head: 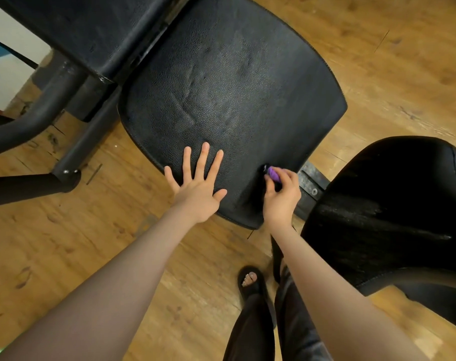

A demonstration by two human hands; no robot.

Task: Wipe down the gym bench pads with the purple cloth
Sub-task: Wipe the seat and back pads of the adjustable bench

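A wide black seat pad (pixel 229 100) of the gym bench fills the middle of the view, its textured surface showing faint streaks. My left hand (pixel 198 183) lies flat on the pad's near edge with fingers spread. My right hand (pixel 281 196) grips a bunched purple cloth (pixel 273 174) and holds it against the pad's near right corner. Only a small part of the cloth shows past my fingers. A second black pad (pixel 393 217) stands to the right, and a long back pad (pixel 91 29) runs off to the upper left.
The bench's black metal frame tubes (pixel 34 121) cross the wooden floor (pixel 65 243) at the left. A metal bracket (pixel 312 183) joins the seat pad and the right pad. My sandalled foot (pixel 250 282) and dark trouser legs stand below the seat.
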